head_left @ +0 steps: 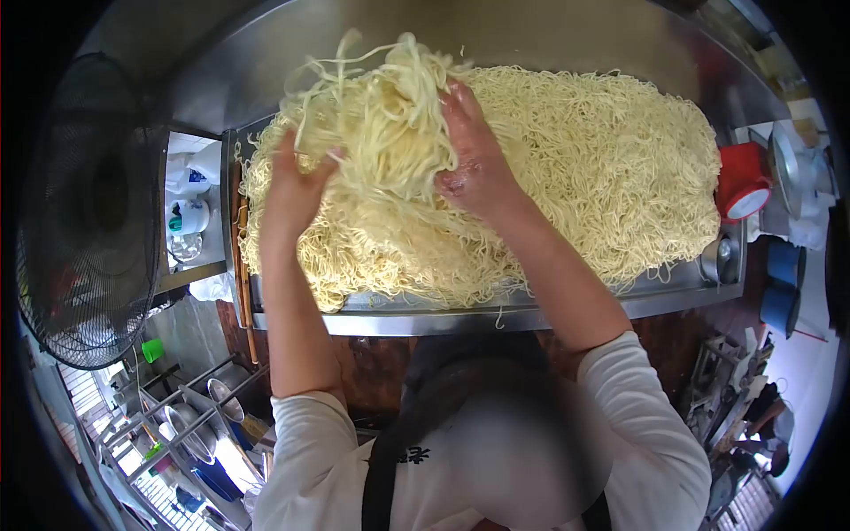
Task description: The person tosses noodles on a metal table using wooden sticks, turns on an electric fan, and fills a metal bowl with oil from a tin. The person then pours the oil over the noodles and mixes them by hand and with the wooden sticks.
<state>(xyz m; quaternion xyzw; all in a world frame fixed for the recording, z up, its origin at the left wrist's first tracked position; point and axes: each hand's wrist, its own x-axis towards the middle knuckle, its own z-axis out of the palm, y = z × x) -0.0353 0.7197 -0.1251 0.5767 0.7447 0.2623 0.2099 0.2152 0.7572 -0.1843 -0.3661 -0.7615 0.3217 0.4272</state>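
Observation:
A raised clump of pale yellow noodles (394, 133) hangs between my two hands over a wide bed of the same noodles (611, 168). My left hand (299, 190) is at the clump's left side, thumb and fingers curved apart around strands. On the other side, my right hand (474, 155) presses along the clump, fingers pointing up and its palm wet and shiny. Part of its thumb is hidden in the noodles. Loose strands fly out at the clump's top left, slightly blurred. All this is in a shallow metal tray (425, 324).
Wooden sticks (241, 257) lie along the tray's left edge. A red container (742, 181) and a small metal bowl (719, 257) are at its right end. A large fan (88, 212) stands at left. Racks with pans (190, 434) are lower left. Another person (772, 425) is far right.

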